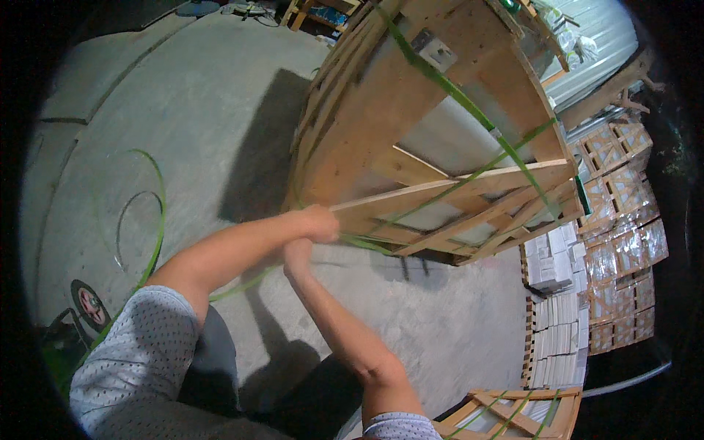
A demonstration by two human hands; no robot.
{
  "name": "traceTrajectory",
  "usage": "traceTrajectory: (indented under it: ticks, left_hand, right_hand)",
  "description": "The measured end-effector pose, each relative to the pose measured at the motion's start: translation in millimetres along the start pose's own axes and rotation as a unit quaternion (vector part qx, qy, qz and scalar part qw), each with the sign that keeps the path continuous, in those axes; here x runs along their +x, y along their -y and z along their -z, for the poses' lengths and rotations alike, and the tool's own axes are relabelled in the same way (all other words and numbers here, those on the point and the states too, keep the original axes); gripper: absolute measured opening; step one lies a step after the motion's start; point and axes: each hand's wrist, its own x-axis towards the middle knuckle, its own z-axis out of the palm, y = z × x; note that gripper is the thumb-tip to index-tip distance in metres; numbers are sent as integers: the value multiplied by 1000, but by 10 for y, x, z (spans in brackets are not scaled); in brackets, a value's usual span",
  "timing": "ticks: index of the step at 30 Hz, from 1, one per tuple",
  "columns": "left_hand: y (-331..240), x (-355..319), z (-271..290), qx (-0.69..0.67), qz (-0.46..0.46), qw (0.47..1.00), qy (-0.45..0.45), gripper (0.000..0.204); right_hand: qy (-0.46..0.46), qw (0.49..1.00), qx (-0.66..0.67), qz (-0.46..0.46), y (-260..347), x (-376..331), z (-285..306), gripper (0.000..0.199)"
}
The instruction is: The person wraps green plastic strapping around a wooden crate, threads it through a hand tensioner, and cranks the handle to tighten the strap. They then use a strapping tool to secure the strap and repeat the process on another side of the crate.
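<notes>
Both my arms reach forward to the near lower corner of a big wooden crate (352, 154), which stands on the floor with pale panels between its boards. My left hand (317, 222) is closed at that corner, beside the green strap (253, 284). Just below and touching or nearly so, my right hand (297, 254) is also closed around the strap. The strap runs from the hands toward the crate's base and, on the other side, back under my left arm. More green straps (469, 106) cross the crate's face. My fingers are mostly hidden.
Loose strap loops (162, 209) lie on the left floor, near a small wheel (89, 304). Wrapped stacked crates (627, 242) and white boxes (550, 260) on pallets stand at right. Another strapped crate (524, 422) is at lower right.
</notes>
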Motion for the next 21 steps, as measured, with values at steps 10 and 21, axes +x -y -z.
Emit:
traceTrajectory:
  ticks: [10,21]
  left_hand:
    - [44,-19,-112,-57,3,997,-43,39]
    - [95,7,-172,-12,-51,996,-69,23]
  right_hand:
    - [309,921,-72,-227,1514,-228,418,27]
    - [-261,799,-257,477,5233,1026,1372,44]
